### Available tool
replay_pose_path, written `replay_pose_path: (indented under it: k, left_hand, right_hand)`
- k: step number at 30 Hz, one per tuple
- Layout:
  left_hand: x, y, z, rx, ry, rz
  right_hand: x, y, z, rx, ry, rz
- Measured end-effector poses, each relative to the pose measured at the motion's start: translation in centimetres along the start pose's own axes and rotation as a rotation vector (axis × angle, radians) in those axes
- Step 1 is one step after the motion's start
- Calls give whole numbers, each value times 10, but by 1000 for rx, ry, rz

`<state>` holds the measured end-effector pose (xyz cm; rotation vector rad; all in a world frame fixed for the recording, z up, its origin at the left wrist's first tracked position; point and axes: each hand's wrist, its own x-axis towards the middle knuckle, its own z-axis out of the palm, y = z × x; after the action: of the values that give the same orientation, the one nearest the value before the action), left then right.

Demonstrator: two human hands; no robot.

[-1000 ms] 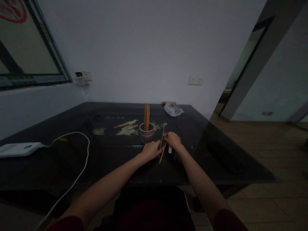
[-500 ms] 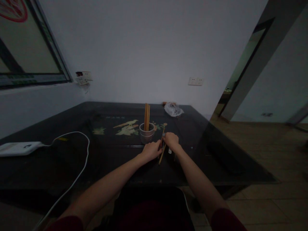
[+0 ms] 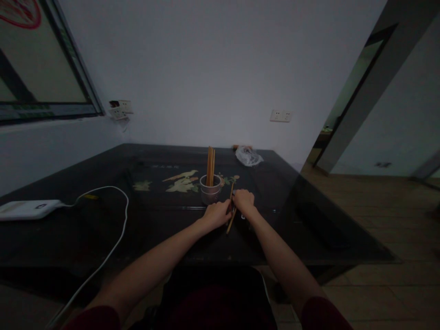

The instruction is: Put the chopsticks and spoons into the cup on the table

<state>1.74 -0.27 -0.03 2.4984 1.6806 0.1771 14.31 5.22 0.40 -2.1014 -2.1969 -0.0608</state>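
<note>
My left hand [image 3: 217,213] is closed around a thin wooden chopstick [image 3: 231,189], whose upper end sticks up past the fingers. Close beside it, my right hand [image 3: 243,199] is closed on another chopstick [image 3: 230,224], which slants down toward the table's front edge. A small greyish piece shows at the right fingertips, and a small white end [image 3: 243,217] pokes out below that hand; neither can be made out. Just beyond the left hand stands a metal cup [image 3: 210,196] with several chopsticks [image 3: 210,166] upright in it.
The dark glossy table [image 3: 165,229] bears a painted bird pattern. A white device [image 3: 30,210] with a white cable [image 3: 125,211] lies at left. Near the wall is a crumpled plastic bag [image 3: 249,156]. A dark flat object [image 3: 321,224] lies at right.
The view has shifted slightly. Both hands keep nearly the same place and grip, and the white end below my right hand shows less than before.
</note>
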Motion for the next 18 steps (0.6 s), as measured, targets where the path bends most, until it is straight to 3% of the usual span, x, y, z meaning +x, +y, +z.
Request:
replay_pose_path:
  k: [6,10,13,18]
  left_hand:
    - [0,-2,-2,-22,7,-21]
    - [0,-2,-6,-55,54,-39]
    - [0,-2,-7,-81,85,-35]
    - [0,-3,-4,-74,80,-15]
  right_hand:
    - [3,1,1,46,13,26]
    - [9,7,-2,193,-6,113]
    - [16,17,-6,345,-5,160]
    - [26,49,-10,485,104,213]
